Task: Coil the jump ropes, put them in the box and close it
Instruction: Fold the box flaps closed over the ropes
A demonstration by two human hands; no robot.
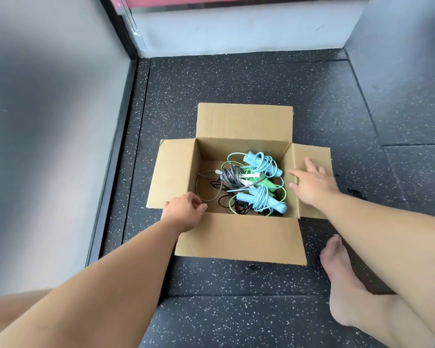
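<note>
no readable text, labels or numbers

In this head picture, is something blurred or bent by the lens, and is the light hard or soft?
Head view: the cardboard box and jump ropes are sharp; the grey wall at left is smeared; the wide lens bends the floor edges and stretches both forearms; light is soft and even, no glare.

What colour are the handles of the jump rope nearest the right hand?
Light blue handles, clearest in the head view.

Even daylight, soft shadows, blurred left edge, wide-angle bending
</note>
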